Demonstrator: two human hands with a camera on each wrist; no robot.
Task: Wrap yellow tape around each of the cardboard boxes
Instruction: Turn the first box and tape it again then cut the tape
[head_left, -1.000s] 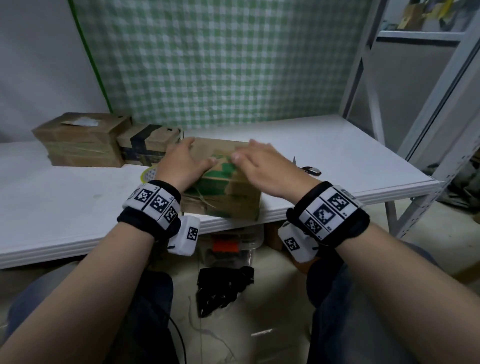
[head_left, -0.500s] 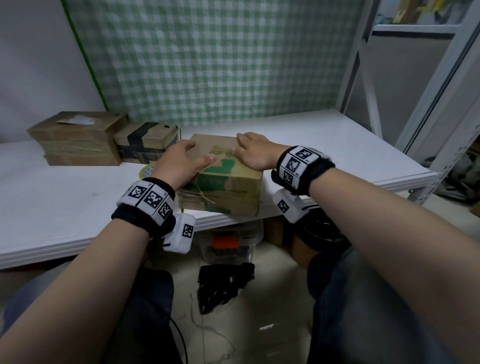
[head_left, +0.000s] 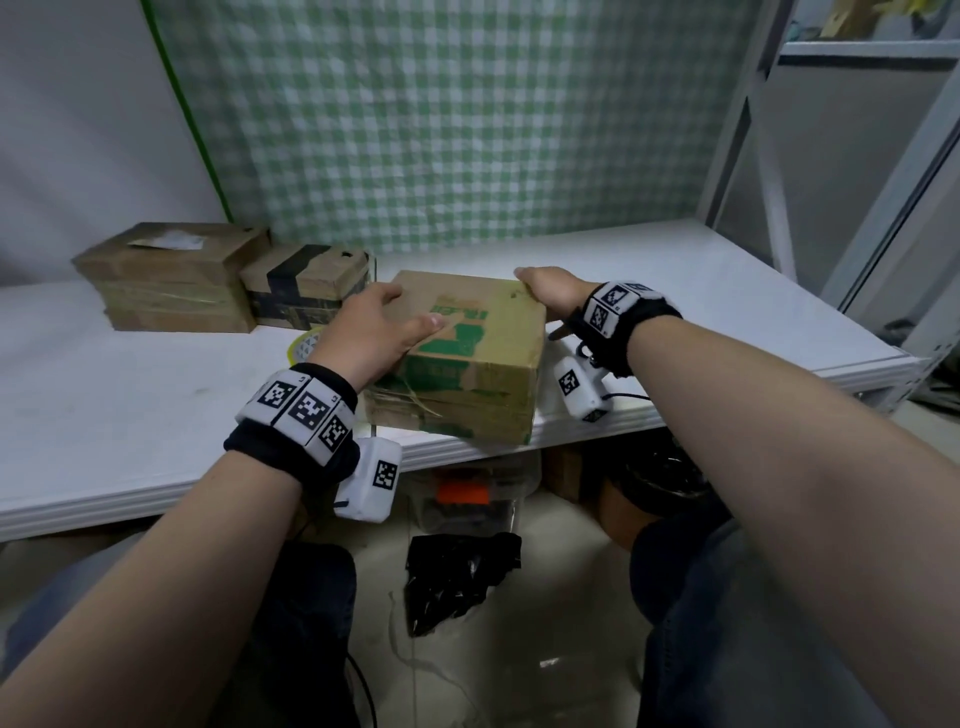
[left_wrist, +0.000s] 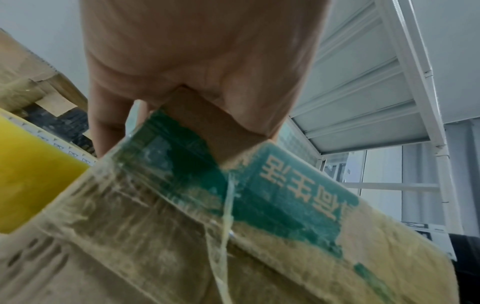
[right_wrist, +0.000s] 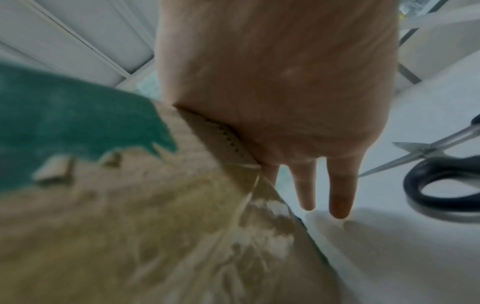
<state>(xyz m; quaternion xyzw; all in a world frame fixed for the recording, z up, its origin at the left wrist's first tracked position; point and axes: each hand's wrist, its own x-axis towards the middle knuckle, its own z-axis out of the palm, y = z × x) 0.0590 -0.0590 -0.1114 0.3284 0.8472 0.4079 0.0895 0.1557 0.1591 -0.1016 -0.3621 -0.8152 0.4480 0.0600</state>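
A cardboard box with green print (head_left: 483, 364) lies near the front edge of the white table (head_left: 130, 400), with clear-yellowish tape on its lower side (left_wrist: 182, 236). My left hand (head_left: 374, 332) grips its near left corner, thumb on top and fingers down the left side. The right hand (head_left: 550, 293) presses on the far right corner, its fingers (right_wrist: 340, 191) straight down beside the box. A yellow tape roll (head_left: 304, 345) lies on the table just left of my left hand; it also shows in the left wrist view as a yellow roll (left_wrist: 31, 174).
Two more cardboard boxes stand at the back left: a larger one (head_left: 166, 275) and one with black tape (head_left: 306, 286). Scissors (right_wrist: 441, 164) lie on the table right of the box. A metal shelf frame (head_left: 883, 208) stands to the right. A black bag (head_left: 457, 577) lies under the table.
My right hand has slid from the middle of the box's top to its far right corner. The left hand keeps its hold, and the box has turned slightly.
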